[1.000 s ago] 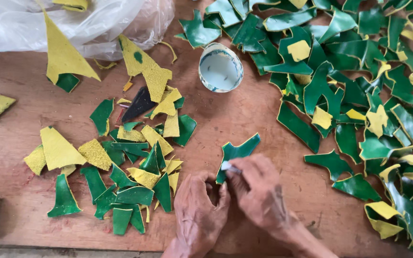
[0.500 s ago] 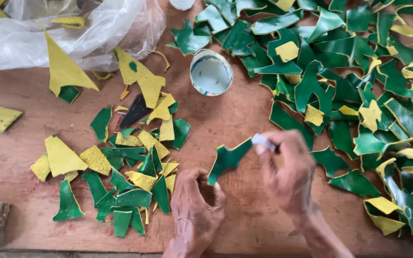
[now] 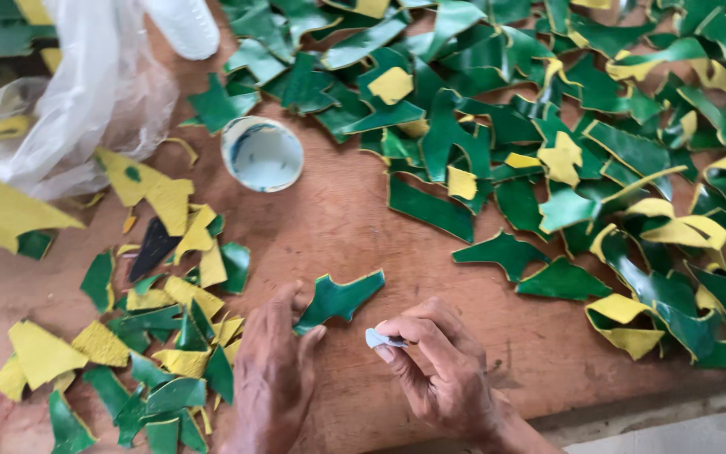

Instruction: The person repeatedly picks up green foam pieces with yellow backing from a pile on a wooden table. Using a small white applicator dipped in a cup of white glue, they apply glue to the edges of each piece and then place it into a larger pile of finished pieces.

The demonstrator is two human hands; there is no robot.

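Left hand rests palm-down on the desk, fingers lightly pinching the lower-left tip of a green piece that lies flat on the wood. Right hand sits just right of it, thumb and forefinger clenched on a small pale pad; pad is close to the green piece but not touching it. Green piece: irregular shape, glossy, thin yellow edge. Small round cup with pale bluish contents stands farther up the desk, well apart from both hands. Left of the left hand, a loose pile of green and yellow scraps, one dark scrap among them. A larger heap of green and yellow scraps covers the upper right. Clear plastic bag lies at upper left, a white bottle beside it at the top edge.
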